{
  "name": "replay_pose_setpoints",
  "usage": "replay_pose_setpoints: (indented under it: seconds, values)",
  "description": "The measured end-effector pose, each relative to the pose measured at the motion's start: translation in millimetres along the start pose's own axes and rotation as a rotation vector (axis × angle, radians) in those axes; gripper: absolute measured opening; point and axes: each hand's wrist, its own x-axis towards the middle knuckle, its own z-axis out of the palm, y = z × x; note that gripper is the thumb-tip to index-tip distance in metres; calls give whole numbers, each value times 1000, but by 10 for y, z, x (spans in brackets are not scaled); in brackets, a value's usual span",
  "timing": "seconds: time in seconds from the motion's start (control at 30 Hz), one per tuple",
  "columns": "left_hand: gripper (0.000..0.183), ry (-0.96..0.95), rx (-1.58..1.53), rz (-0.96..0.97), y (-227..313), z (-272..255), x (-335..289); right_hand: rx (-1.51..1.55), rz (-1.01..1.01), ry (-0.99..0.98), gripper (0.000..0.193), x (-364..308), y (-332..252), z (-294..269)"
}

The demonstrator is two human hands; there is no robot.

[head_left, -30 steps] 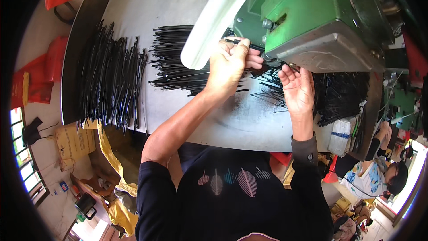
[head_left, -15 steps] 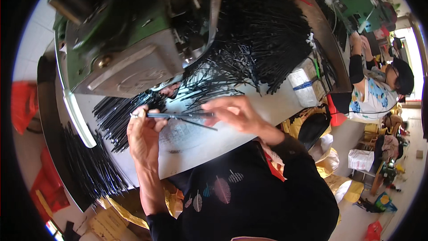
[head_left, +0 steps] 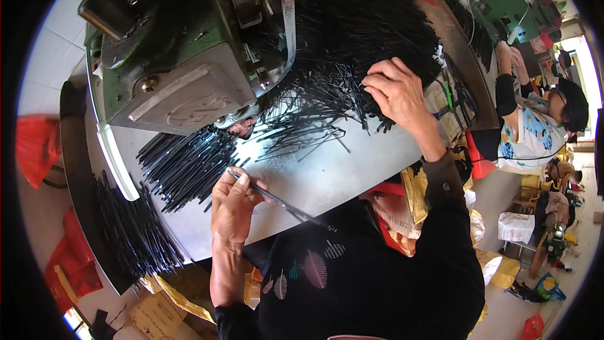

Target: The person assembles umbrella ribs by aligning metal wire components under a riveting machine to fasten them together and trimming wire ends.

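My left hand (head_left: 230, 214) is closed over the near side of the metal tabletop (head_left: 340, 170), pinching thin black rods (head_left: 286, 206) between thumb and fingers. Their free ends slant down toward my shirt; how many there are is hard to make out. At the right, my right hand (head_left: 402, 97) has its fingers curled at the edge of a big heap of similar black rods (head_left: 358, 31). Whatever its fingertips grip is hidden. Loose rods (head_left: 302, 135) lie scattered between my hands. Beyond my left hand, many rods lie side by side in a bundle (head_left: 189, 167).
A green and grey machine (head_left: 189, 91) overhangs the table's far left, with a lit lamp tube (head_left: 118, 164) beside it. More rods (head_left: 135, 226) fill a side ledge. A co-worker (head_left: 535, 126) sits at the right by another green machine (head_left: 522, 0).
My right hand has left the rods held by my left and moved far right to the heap. My left hand has shifted slightly right and nearer, its rods now tilting downward.
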Motion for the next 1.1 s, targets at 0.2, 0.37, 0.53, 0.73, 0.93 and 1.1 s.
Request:
replay_pose_setpoints:
  seconds: [0.2, 0.37, 0.53, 0.73, 0.93, 1.1]
  values:
    - [17, -75, -111, 46, 63, 4, -7, -53, -99, 174, 11, 104, -109, 78]
    - [15, -147, -391, -42, 25, -162, 61, 178, -457, 66, 13, 297, -1189, 602]
    - [13, 6, -372, -41, -31, -173, -134, 259, -424, -17, 24, 295, -1719, 800]
    - [13, 84, -456, -13, -239, -350, -399, 423, -229, -59, 25, 162, -1605, 840]
    - [12, 69, -406, -44, -241, -229, -406, 476, -131, -60, 20, 152, -1650, 781]
    - [8, 67, -406, -2, -318, -115, -420, 618, -7, -53, 14, 182, -1733, 797]
